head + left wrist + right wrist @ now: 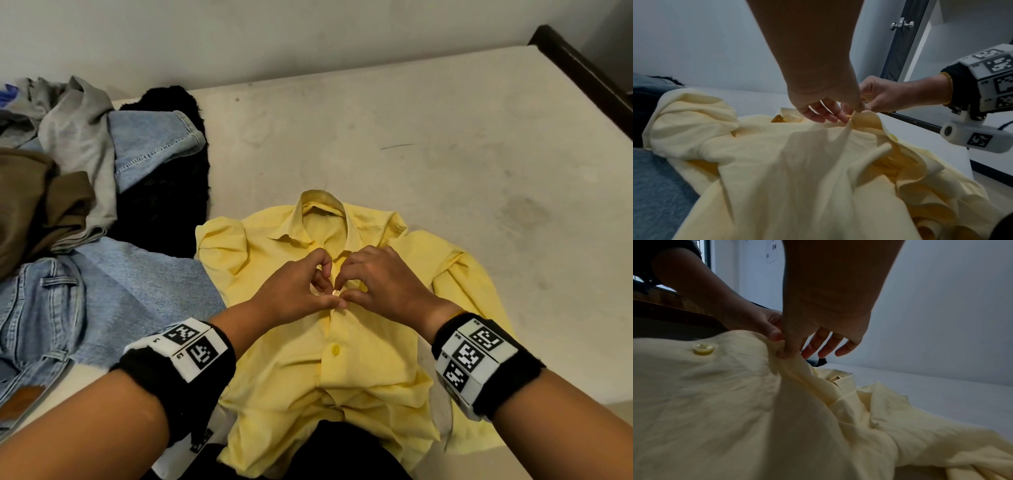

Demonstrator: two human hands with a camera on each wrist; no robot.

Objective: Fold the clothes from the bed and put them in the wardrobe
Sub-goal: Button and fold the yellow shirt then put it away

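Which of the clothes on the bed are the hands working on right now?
The yellow shirt, lying collar-up in front of the person. The left hand and right hand both pinch its front placket at a button. The jeans and other garments lie untouched.

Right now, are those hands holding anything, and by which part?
Yes: both the left hand and right hand pinch the yellow shirt at its front button strip, below the collar, fingers meeting at a button.

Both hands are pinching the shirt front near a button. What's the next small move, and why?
Probably push the button through its hole. The left hand and right hand both pinch the placket of the yellow shirt around it, and the button below already looks fastened.
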